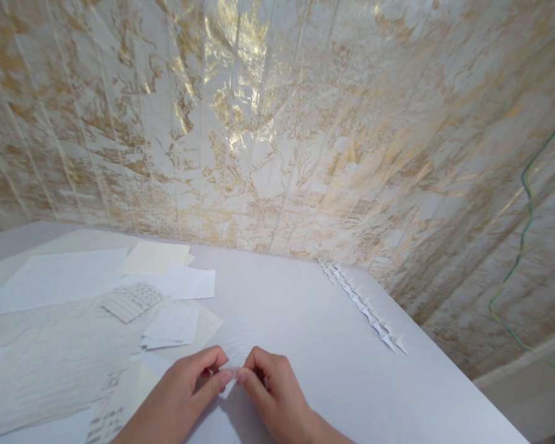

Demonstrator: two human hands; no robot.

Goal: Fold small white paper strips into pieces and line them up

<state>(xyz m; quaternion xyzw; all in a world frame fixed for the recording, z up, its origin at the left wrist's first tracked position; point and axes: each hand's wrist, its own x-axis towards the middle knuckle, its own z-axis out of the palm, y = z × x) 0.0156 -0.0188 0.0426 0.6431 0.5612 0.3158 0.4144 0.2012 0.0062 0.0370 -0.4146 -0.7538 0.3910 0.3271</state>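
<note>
A small piece of white paper point(228, 388) is pinched between my two hands, low in the middle of the view, just above the white table point(277, 308). My left hand point(198, 382) grips its left side between thumb and fingers. From the other side my right hand point(272, 385) pinches it, thumb against the curled fingers. The fingertips nearly meet and hide much of the paper, so its exact fold cannot be made out. Close beyond my left hand lie small cut white sheets point(173, 324).
Loose sheets, some covered in writing point(50, 357), spread over the table's left side, with a patterned paper piece point(133, 301) on top. Rows of small pointed folded papers point(363, 305) lie along the right edge. Behind stands a gold-patterned wall covering point(259, 123); a green wire point(522, 240) hangs at right.
</note>
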